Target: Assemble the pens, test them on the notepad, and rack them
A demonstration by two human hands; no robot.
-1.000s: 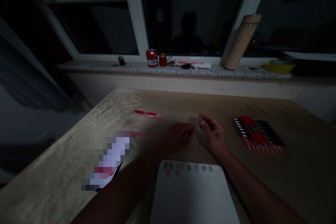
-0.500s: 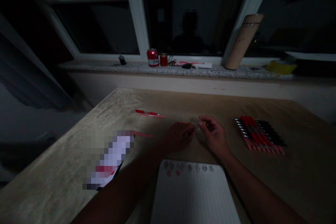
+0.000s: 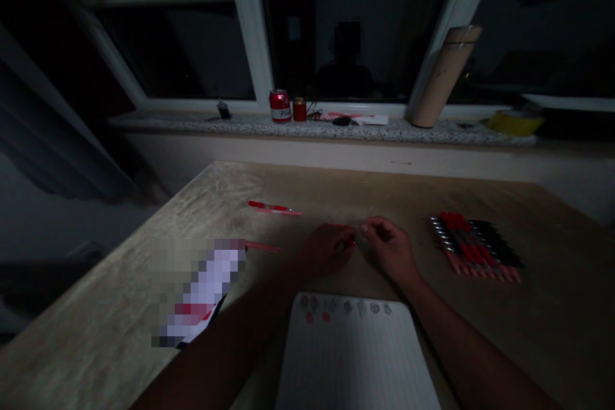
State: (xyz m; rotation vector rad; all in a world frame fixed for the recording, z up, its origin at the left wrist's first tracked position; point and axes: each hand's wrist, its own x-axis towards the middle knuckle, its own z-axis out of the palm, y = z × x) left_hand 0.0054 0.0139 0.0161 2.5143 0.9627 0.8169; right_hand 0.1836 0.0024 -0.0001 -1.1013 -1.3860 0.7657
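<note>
pen: small red pen [image 3: 350, 242], mostly hidden, mid-desk
left hand [image 3: 324, 251]: curled, gripping pen
right hand [image 3: 390, 248]: fingertips pinched at pen's tip; contents unclear

No lettering is showing clearly enough to read. The red can [image 3: 279, 106] on the windowsill [image 3: 317, 129] is carrying a white band of script, too small and dim to make out. Left of the lined notepad [image 3: 355, 359], a blurred-out packet [image 3: 202, 291] is giving no text.
</note>
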